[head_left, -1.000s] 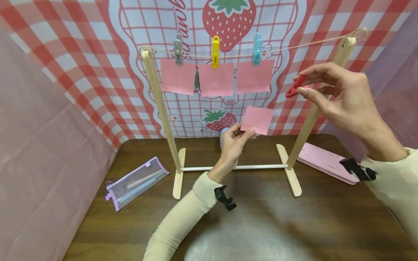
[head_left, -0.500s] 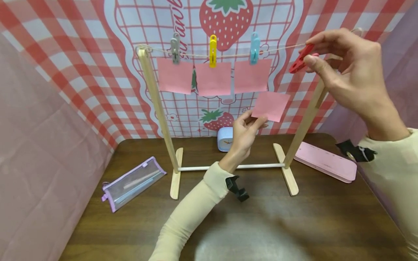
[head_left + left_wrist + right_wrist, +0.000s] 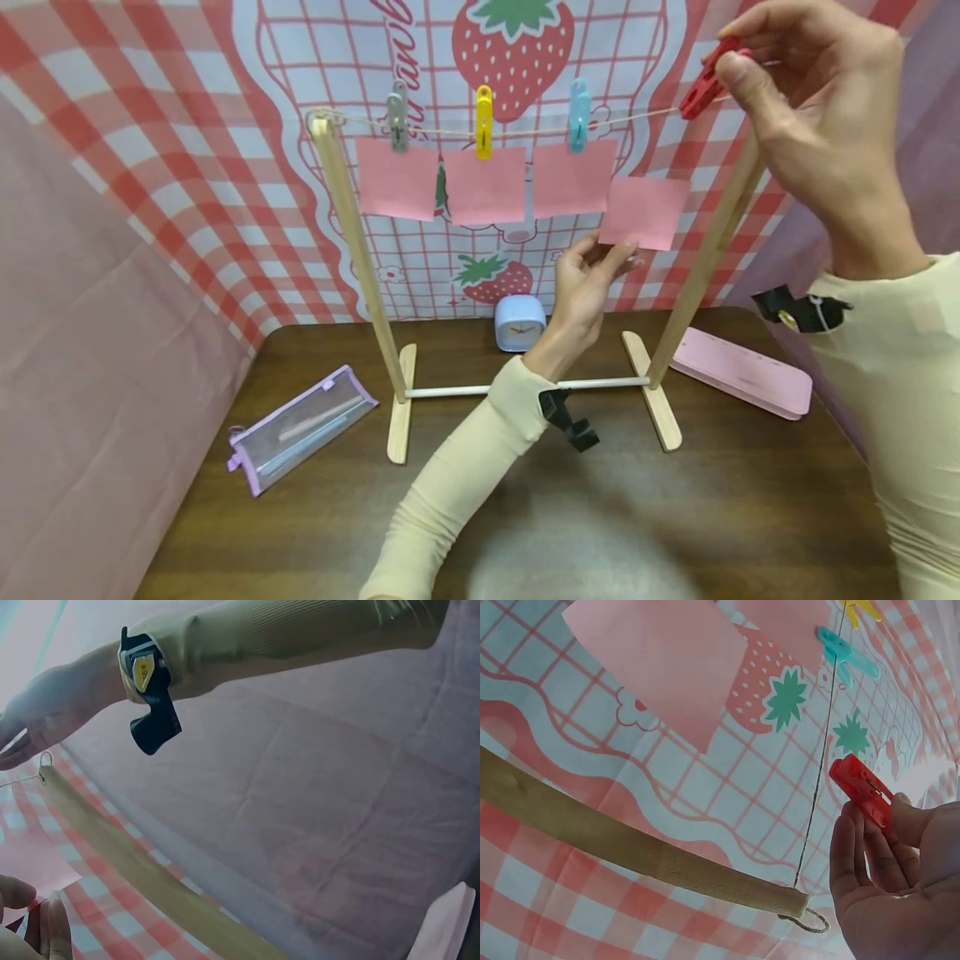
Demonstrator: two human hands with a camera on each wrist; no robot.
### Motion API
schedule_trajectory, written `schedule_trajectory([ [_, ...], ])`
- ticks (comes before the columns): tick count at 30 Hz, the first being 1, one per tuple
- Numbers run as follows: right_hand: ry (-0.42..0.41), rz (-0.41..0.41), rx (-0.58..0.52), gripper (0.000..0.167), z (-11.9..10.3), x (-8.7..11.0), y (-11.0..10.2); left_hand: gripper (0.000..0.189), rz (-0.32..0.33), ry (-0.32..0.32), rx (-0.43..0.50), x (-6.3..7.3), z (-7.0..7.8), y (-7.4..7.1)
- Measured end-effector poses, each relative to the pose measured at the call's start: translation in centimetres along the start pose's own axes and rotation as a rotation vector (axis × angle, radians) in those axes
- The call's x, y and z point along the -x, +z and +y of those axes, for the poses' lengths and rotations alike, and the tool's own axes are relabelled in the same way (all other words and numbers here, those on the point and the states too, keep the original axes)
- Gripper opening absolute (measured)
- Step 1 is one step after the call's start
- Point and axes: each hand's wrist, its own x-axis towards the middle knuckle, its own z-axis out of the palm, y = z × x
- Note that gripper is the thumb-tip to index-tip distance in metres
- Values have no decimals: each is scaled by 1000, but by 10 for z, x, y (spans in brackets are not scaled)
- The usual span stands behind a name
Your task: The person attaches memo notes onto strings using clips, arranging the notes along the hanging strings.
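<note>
My left hand pinches a pink paper square by its lower edge, below the string and right of the hung papers. Up at the string's right part, my right hand pinches a red clothespin between thumb and fingers, its tip overlapping the string in the head view. The right wrist view shows that red clothespin beside the string. Three pink papers hang in a row under a grey clothespin, a yellow clothespin and a light blue clothespin.
Two wooden posts on flat feet hold up the string, joined low by a white rod. A blue clock stands behind the rod. A mesh pencil pouch lies left; a pink case lies right.
My left hand has lifted the pink paper up and to the right, toward the string. My right hand has raised the red clothespin to the string's height. The clock has come into fuller view.
</note>
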Motion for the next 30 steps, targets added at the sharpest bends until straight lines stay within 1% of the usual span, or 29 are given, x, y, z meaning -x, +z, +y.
schedule_trajectory([
  [5, 44, 20, 74, 13, -2, -5, 4, 31, -6, -6, 15, -1, 3, 6],
  [8, 41, 6, 104, 11, -1, -8, 6, 17, -9, -7, 45, -3, 4, 11],
  [10, 13, -19, 125, 11, 0, -10, 6, 7, -10, -6, 74, -5, 4, 14],
  [14, -39, -61, 160, 10, 2, -11, 4, 22, 4, -16, 112, -7, 6, 20],
  [19, -50, -77, 161, 10, 3, -12, 2, 21, 16, -14, 124, -10, 7, 26],
  [20, -46, -79, 168, 11, 3, -12, 2, 21, 17, -13, 125, -10, 8, 27],
  [22, -12, -80, 186, 11, 3, -12, 2, 21, 19, -7, 127, -12, 8, 29],
  [25, 54, -88, 227, 12, 2, -10, 2, 20, 15, 2, 128, -13, 10, 30],
  [27, 94, -96, 242, 14, 1, -8, 3, 14, 11, 12, 129, -14, 10, 31],
  [30, 110, -118, 255, 14, -1, -7, 4, 8, -4, 18, 125, -15, 11, 32],
])
